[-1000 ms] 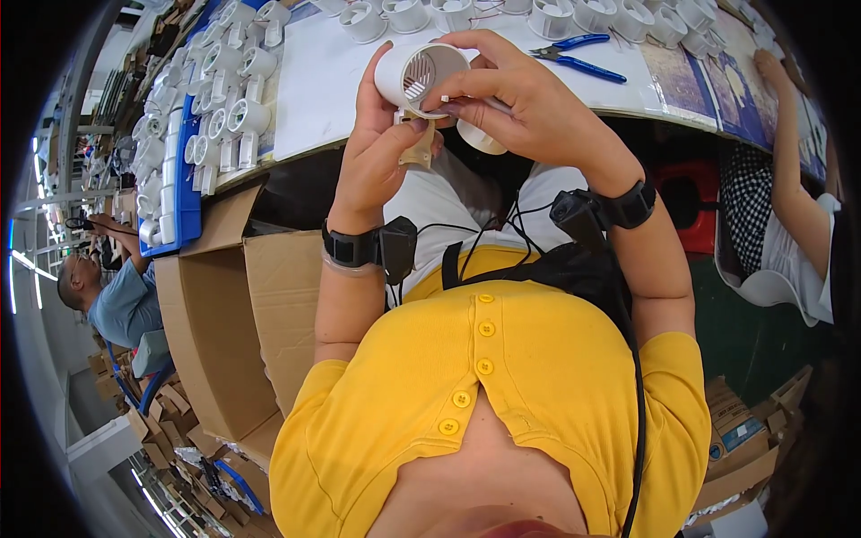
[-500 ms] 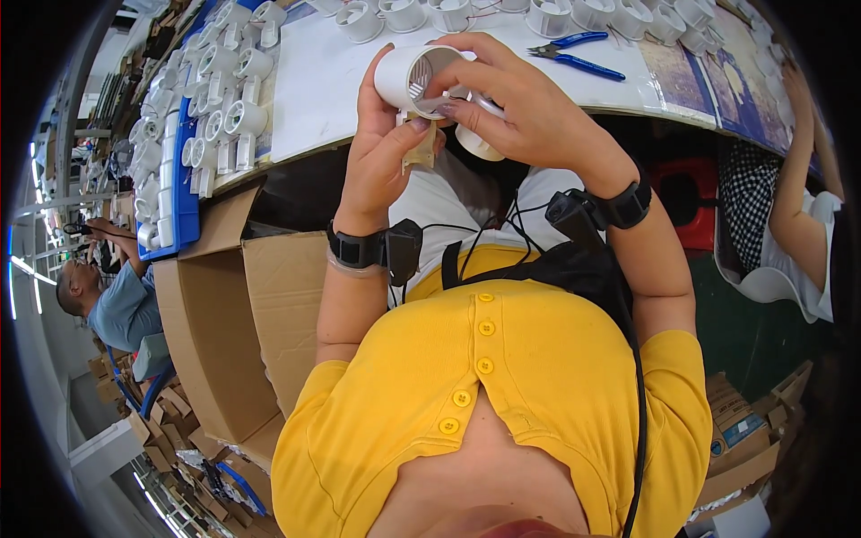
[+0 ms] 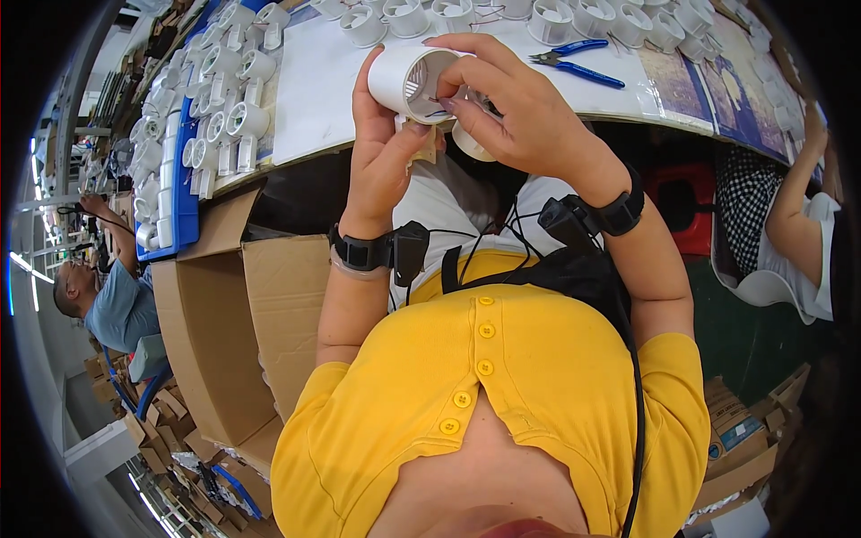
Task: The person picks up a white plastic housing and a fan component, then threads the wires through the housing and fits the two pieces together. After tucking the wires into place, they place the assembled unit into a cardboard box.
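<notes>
White cylindrical housing [image 3: 393,84], one, held above the worktop's [image 3: 309,112] near edge.
Left hand [image 3: 380,161]: grip closed around the housing's outer wall. Right hand [image 3: 531,112]: bent at its open mouth; grip closure and contents cannot be told. Blue-handled cutters [image 3: 585,72]: on worktop, in from near edge.

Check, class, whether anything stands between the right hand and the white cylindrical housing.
Nothing visible does: the right hand has its fingertips at the open mouth of the white housing, which the left hand holds. Blue-handled pliers lie apart on the table.
</notes>
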